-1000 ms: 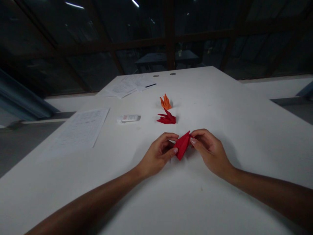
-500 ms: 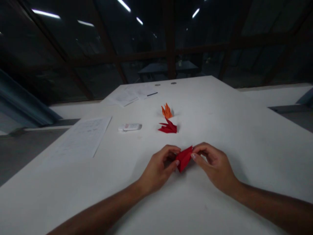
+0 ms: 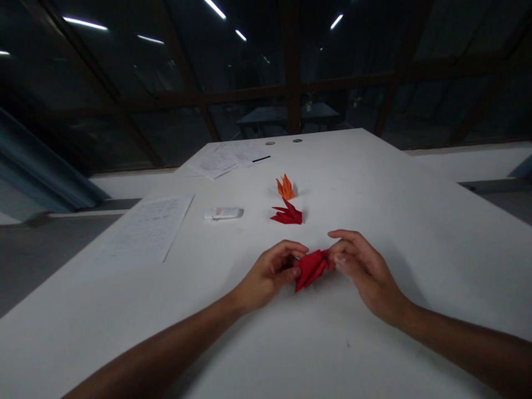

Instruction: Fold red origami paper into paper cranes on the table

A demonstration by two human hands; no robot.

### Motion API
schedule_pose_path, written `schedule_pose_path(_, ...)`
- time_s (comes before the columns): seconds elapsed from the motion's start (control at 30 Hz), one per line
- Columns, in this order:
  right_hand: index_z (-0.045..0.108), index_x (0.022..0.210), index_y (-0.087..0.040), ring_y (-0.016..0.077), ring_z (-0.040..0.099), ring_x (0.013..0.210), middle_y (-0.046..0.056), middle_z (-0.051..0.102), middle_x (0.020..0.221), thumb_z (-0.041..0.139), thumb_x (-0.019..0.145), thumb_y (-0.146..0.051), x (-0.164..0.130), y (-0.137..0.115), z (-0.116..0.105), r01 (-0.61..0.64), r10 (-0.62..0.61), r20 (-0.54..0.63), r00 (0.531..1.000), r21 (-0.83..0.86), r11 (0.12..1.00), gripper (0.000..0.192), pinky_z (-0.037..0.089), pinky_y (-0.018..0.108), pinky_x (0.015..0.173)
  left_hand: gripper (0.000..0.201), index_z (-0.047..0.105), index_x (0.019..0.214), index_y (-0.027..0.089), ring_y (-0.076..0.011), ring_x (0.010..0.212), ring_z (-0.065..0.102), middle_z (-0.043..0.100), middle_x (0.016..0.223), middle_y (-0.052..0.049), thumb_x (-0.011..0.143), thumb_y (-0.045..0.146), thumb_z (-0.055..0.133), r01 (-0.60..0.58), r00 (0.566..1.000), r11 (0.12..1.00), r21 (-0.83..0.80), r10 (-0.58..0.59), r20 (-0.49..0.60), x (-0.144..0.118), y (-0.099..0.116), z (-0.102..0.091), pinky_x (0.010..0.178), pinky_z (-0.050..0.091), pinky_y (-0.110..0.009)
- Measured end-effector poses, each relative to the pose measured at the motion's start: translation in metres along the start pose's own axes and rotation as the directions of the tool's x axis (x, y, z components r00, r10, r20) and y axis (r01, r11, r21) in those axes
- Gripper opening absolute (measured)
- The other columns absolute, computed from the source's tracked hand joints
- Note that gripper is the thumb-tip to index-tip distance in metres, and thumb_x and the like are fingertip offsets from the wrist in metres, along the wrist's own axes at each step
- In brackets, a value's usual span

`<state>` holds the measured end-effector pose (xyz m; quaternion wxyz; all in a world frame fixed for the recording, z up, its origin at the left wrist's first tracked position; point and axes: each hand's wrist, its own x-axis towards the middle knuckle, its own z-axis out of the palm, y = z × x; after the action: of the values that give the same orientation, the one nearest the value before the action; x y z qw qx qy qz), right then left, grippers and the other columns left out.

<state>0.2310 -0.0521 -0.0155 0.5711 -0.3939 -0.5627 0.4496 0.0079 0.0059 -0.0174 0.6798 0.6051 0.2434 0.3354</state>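
A folded red origami paper (image 3: 311, 268) is between my two hands, just above the white table. My left hand (image 3: 272, 274) pinches its left end with thumb and fingers. At its right end my right hand (image 3: 366, 272) has the tip between thumb and bent fingers, with the index finger raised off it. Beyond my hands a finished-looking red origami crane (image 3: 288, 213) stands on the table. Right behind that is an orange origami crane (image 3: 285, 187).
A white correction-fluid-like bottle (image 3: 223, 213) lies left of the cranes. Printed sheets (image 3: 145, 230) cover the table's left side, and more papers (image 3: 224, 158) lie farther back with a dark pen (image 3: 261, 159). Two round grommets (image 3: 297, 141) sit near the far edge, before dark windows.
The right end of the red paper has been bent outward by my right hand, whose index finger has lifted. My left hand keeps its hold, the paper tilting slightly.
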Motion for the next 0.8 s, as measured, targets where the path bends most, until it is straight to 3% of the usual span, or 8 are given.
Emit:
schedule_pose_path(0.13,0.066,0.113,-0.024,0.0185,0.062,0.075,0.001,0.062,0.079,0.055,0.101,-0.044,0.003,0.0,-0.001,-0.052,0.053,0.02,0.998,-0.025,0.998,0.026,0.05,0.033,0.072,0.036,0.067,0.118,0.022,-0.0174,0.089,0.062,0.066,0.11,-0.007,0.084,0.022,0.077,0.002,1.0,0.998,-0.06,-0.001,0.019,0.001,0.002,-0.002,0.074,0.044,-0.028)
schedule_pose_path(0.23,0.07,0.105,-0.023,0.0188,0.064,0.077,0.003,0.068,0.083,0.06,0.098,-0.045,0.002,-0.002,0.001,-0.099,0.105,0.082,0.991,-0.073,0.992,0.025,0.053,0.033,0.071,0.035,0.066,0.119,0.021,-0.0181,0.09,0.062,0.067,0.111,-0.008,0.085,0.023,0.075,0.019,0.999,0.999,-0.038,-0.018,0.039,0.001,0.002,-0.003,0.072,0.044,-0.028)
schedule_pose_path(0.33,0.071,0.098,-0.022,0.0179,0.064,0.074,0.002,0.069,0.081,0.063,0.096,-0.044,0.001,-0.003,0.003,-0.114,0.12,0.064,0.991,-0.088,0.99,0.024,0.054,0.031,0.069,0.034,0.064,0.12,0.021,-0.0188,0.092,0.062,0.066,0.111,-0.008,0.087,0.023,0.073,0.021,0.999,1.0,0.015,-0.022,0.049,0.001,0.001,-0.001,0.076,0.045,-0.03)
schedule_pose_path(0.47,0.069,0.088,-0.021,0.0164,0.064,0.069,0.0,0.068,0.072,0.064,0.096,-0.043,0.0,-0.002,0.004,-0.129,0.133,0.042,0.99,-0.095,0.987,0.024,0.052,0.029,0.067,0.033,0.061,0.122,0.023,-0.0213,0.099,0.06,0.064,0.115,-0.008,0.09,0.021,0.066,-0.047,0.997,0.958,0.284,0.064,-0.053,-0.002,0.003,0.008,0.085,0.046,-0.035)
schedule_pose_path(0.53,0.068,0.087,-0.021,0.0161,0.065,0.067,0.0,0.068,0.07,0.065,0.095,-0.043,0.0,-0.002,0.005,-0.141,0.144,0.04,0.989,-0.084,0.986,0.024,0.052,0.029,0.066,0.036,0.062,0.12,0.024,-0.0235,0.107,0.057,0.061,0.12,-0.009,0.085,0.016,0.068,-0.097,0.969,0.849,0.519,0.2,-0.145,-0.004,0.005,0.014,0.091,0.045,-0.037)
schedule_pose_path(0.6,0.068,0.087,-0.02,0.0166,0.066,0.066,0.001,0.07,0.07,0.066,0.095,-0.043,0.0,-0.002,0.006,-0.157,0.159,0.032,0.987,-0.042,0.987,0.024,0.052,0.029,0.066,0.026,0.062,0.107,0.022,-0.0218,0.099,0.055,0.061,0.109,-0.006,0.083,0.014,0.068,-0.116,0.913,0.742,0.661,0.342,-0.224,-0.006,0.008,0.019,0.087,0.045,-0.035)
schedule_pose_path(0.67,0.069,0.086,-0.02,0.0178,0.069,0.068,0.002,0.072,0.072,0.067,0.094,-0.042,0.0,-0.002,0.008,-0.182,0.181,0.031,0.983,0.032,0.983,0.024,0.054,0.031,0.069,0.01,0.058,0.094,0.021,-0.0182,0.084,0.054,0.059,0.091,-0.003,0.087,0.017,0.064,-0.12,0.89,0.71,0.694,0.387,-0.242,-0.008,0.009,0.021,0.078,0.044,-0.031)
schedule_pose_path(0.8,0.071,0.086,-0.02,0.02,0.072,0.073,0.004,0.075,0.079,0.07,0.091,-0.04,-0.001,-0.002,0.011,-0.233,0.229,0.042,0.973,0.169,0.958,0.021,0.058,0.036,0.075,0.012,0.058,0.097,0.02,-0.0175,0.081,0.055,0.061,0.088,-0.003,0.094,0.03,0.063,-0.176,0.941,0.744,0.644,0.32,-0.113,-0.01,0.009,0.022,0.076,0.045,-0.031)
